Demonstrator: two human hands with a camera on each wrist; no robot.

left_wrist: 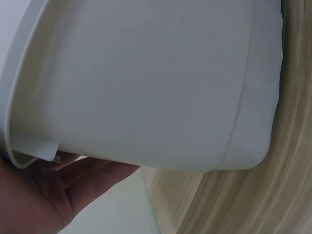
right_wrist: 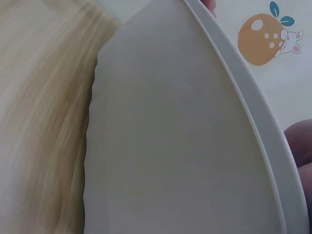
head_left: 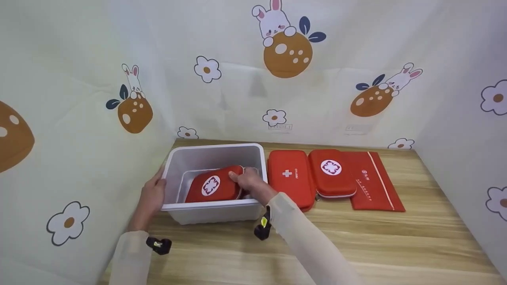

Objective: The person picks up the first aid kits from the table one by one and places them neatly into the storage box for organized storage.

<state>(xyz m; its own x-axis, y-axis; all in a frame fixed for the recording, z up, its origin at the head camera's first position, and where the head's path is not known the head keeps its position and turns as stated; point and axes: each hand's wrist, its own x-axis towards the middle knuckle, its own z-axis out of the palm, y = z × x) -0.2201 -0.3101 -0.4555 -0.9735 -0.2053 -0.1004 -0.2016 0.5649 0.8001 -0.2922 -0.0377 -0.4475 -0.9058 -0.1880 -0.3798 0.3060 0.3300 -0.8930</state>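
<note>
A red first-aid case point(head_left: 225, 184) with a white round emblem lies tilted inside a light grey plastic bin point(head_left: 214, 213). My right hand point(head_left: 253, 183) reaches over the bin's front right and grips the right end of this case, thumb on top; its other fingers are mostly hidden. At the bin's left side, my left hand point(head_left: 153, 193) holds the rim. In the left wrist view the left hand's fingers point(left_wrist: 100, 183) lie along the bin's outer wall, under the rim. The right wrist view mostly shows the bin's outer wall point(right_wrist: 180, 131), with the case out of sight.
Right of the bin, a larger red first-aid case point(head_left: 289, 190) stands close to its wall. Beside that lie a smaller red case point(head_left: 336, 184) with an emblem and a flat red pouch point(head_left: 378, 194). All rest on a wooden table point(head_left: 380, 245) enclosed by patterned curtains point(head_left: 317, 95).
</note>
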